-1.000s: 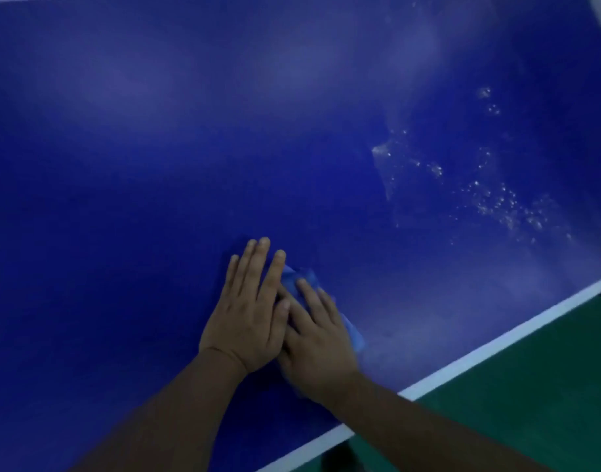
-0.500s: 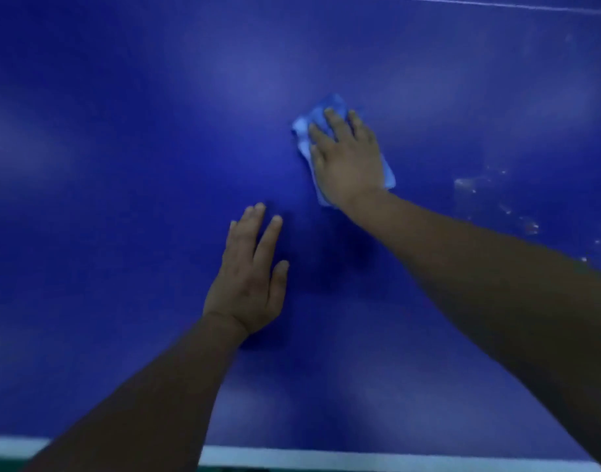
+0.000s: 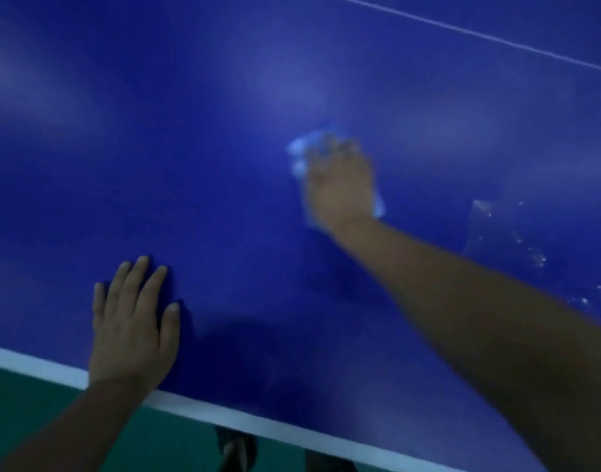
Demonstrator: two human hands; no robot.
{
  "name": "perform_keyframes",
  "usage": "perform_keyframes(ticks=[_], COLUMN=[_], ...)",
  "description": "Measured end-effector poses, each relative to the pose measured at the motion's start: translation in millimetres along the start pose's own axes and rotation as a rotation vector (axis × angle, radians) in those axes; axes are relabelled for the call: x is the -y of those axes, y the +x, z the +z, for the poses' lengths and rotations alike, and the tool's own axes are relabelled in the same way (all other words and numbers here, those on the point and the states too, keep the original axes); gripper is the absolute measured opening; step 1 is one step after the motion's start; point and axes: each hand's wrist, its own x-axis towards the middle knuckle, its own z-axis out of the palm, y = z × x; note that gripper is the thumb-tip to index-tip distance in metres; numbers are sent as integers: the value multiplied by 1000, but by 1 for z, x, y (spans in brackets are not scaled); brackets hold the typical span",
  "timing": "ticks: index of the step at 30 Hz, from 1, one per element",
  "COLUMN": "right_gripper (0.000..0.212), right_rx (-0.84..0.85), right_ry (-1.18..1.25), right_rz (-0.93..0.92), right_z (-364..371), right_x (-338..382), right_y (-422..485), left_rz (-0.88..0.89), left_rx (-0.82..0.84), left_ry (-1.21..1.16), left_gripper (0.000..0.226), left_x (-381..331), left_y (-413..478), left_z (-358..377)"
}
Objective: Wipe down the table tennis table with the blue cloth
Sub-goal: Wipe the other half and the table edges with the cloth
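The dark blue table tennis table (image 3: 224,148) fills most of the view. My right hand (image 3: 341,183) lies flat on the light blue cloth (image 3: 299,155), pressing it to the table near the middle; hand and cloth are motion-blurred, and only the cloth's edges show around the fingers and the wrist. My left hand (image 3: 132,325) rests palm down on the bare surface, fingers spread, just inside the table's near edge.
A white edge line (image 3: 244,420) runs along the table's near edge, with green floor (image 3: 26,396) below it. A thin white line (image 3: 479,34) crosses the far right. Whitish wet specks and a smear (image 3: 479,216) mark the surface right of the cloth.
From beside my left hand, my right hand pushed the cloth out across the table and still slides with it, blurred. My left hand stays flat; the view has shifted, showing the near edge.
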Motion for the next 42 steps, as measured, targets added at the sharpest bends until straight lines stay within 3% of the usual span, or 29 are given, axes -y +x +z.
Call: perform_keyframes(ticks=[2,4,7,10,13,16,18,19,22,24,25,27,29,31,33,35,38,39,40,42], right_gripper=[55,69,66,48,47,42,43,42,51,52,50,47,45,45,49,45,51,49,46,41], right_rx=[-62,-58,-86,-103,164,323,342,293,186,65,-10,-91,9,97,156,106,-6,-20,-67,-140], right_ry=[-98,-90,-51,-70,-4,29,66,78,-2,-48,-62,-46,-2,6,-144,-227,-66,-35,-33,-40], right_rz=[261,399,363,-122,-667,-1053,-1112,-960,-50,252,261,18,-230,-262,-247,-49,721,843,804,497], right_z=[-3,-13,-15,4,-2,-13,-14,-5,22,32,33,18,4,-7,-20,-34,-40,-38,-32,-16], right_x=[-65,-109,-81,16,95,70,52,42,18,42,74,149,178,137,64,1,-14,3,25,77], right_y=[16,8,-16,-96,-237,-283,-249,-223,-135,-127,-141,-193,-254,-298,-326,-338,-322,-313,-307,-305], left_rz=[29,25,21,43,60,68,67,70,93,105,102,102,157,283,436,522,569,566,560,566], left_rx=[3,-3,14,15,-4,-5,7,7,-15,-57,-84,-123,-120,-100,-44,24,81,80,77,71], left_ry=[4,-3,3,-9,-28,-47,-64,-74,-137,-254,-330,-453,-479,-431,-364,-270,-201,-195,-186,-155], left_gripper=[62,61,61,61,62,64,65,65,64,66,68,68,62,56,54,55,55,55,56,57], left_x=[1,2,3,5,5,6,6,6,7,9,10,13,17,18,12,-3,-28,-34,-35,-36], left_y=[-1,0,-1,0,0,-1,-2,-2,-3,-5,-6,-8,-11,-16,-26,-42,-68,-73,-75,-72], left_z=[2,1,1,0,0,0,-1,-1,-2,-4,-6,-8,-8,-9,-10,-10,3,8,11,17])
